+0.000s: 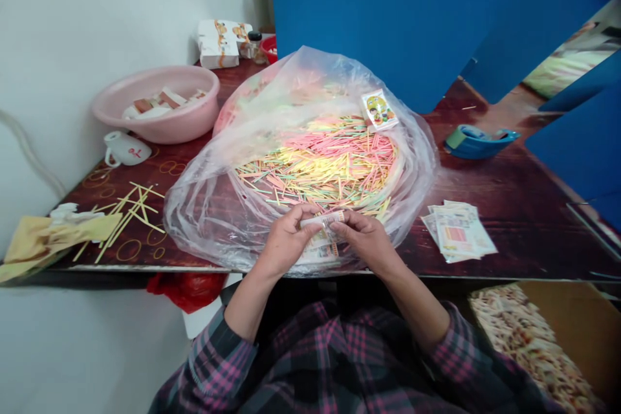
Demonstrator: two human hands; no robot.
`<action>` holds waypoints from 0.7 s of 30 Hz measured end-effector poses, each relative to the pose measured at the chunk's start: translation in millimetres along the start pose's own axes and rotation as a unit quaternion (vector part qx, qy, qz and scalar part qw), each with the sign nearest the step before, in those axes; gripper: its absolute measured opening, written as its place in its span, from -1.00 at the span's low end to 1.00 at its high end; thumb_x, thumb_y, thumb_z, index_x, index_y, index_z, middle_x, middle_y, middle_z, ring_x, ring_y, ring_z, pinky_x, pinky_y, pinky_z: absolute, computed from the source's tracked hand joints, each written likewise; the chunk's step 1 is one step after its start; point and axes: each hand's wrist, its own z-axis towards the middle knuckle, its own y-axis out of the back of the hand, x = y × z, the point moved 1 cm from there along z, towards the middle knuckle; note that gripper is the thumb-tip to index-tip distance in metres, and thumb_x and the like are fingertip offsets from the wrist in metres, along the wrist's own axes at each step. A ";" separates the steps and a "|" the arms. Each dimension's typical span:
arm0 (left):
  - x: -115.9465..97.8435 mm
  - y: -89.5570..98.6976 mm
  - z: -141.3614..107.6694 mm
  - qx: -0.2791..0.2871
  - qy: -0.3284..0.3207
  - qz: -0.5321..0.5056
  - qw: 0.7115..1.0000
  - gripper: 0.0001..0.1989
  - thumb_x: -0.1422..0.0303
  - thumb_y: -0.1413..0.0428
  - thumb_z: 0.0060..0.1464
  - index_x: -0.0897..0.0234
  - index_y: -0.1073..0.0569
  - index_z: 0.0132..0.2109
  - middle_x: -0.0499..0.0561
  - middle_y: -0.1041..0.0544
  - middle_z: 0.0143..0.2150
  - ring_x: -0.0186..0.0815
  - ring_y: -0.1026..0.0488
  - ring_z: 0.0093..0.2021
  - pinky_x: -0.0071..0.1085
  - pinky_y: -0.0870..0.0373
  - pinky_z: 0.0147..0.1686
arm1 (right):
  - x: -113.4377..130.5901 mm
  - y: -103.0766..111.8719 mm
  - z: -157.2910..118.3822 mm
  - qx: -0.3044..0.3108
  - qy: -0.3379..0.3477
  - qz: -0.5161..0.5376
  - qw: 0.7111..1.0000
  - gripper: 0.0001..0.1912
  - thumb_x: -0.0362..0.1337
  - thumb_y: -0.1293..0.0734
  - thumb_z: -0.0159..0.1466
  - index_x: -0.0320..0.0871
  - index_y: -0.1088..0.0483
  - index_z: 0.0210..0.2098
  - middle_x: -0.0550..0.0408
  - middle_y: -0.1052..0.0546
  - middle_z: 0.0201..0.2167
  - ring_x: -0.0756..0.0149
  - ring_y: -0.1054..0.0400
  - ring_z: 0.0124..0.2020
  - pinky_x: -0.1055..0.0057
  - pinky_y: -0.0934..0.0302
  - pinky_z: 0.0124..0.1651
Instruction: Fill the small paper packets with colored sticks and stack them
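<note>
My left hand [289,239] and my right hand [367,240] meet over the near rim of a big clear plastic bag [198,207]. Both pinch the top edge of a small printed packet [323,250], whose lower part hangs between them. Whether anything is inside the packet does not show. Beyond my fingers, the bag lies spread open around a heap of thin pink, yellow and green sticks [330,158]. Another small packet [380,110], with a yellow round print, rests on the bag's far right side. A loose pile of flat printed packets [458,231] lies to the right.
At left stand a pink basin [155,123] with wrapped pieces and a tipped white mug [127,149]. Loose yellow sticks [130,213] and a yellow cloth [63,239] lie nearer. A blue tape dispenser [480,141] sits right; a blue panel [369,19] rises behind.
</note>
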 end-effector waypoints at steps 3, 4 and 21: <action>1.5 -1.4 0.5 -0.002 0.011 0.014 1.000 -0.81 0.33 -0.21 0.06 0.22 -0.56 -0.15 -0.08 -0.54 -0.33 -0.34 -0.42 -0.34 -0.45 -0.32 -0.29 | -1.9 -1.6 -0.2 -0.026 0.011 -0.040 0.999 -0.74 -0.05 -0.38 0.20 -0.11 -0.50 -0.43 0.18 -0.50 -0.52 0.34 -0.33 -0.46 0.39 -0.28 -0.33; 2.8 -2.3 0.9 -0.005 0.021 0.021 1.000 -0.81 0.31 -0.19 0.07 0.22 -0.56 -0.15 -0.09 -0.52 -0.36 -0.35 -0.40 -0.38 -0.45 -0.30 -0.32 | -2.1 -2.0 -0.5 -0.031 0.014 -0.055 0.998 -0.71 -0.03 -0.36 0.21 -0.11 -0.45 -0.49 0.20 -0.45 -0.57 0.36 -0.30 -0.49 0.41 -0.25 -0.37; -9.5 -26.9 31.1 -0.034 -0.106 0.095 0.989 -0.86 0.32 -0.19 0.12 0.22 -0.51 -0.39 -0.03 -0.53 -0.36 -0.30 -0.44 -0.29 -0.39 -0.30 -0.23 | 14.7 82.9 71.5 -0.088 0.182 -0.398 0.895 -0.72 -0.26 -0.23 0.36 -0.14 -0.59 -0.22 -0.08 -0.63 -0.25 0.15 -0.48 -0.16 0.27 -0.29 -0.03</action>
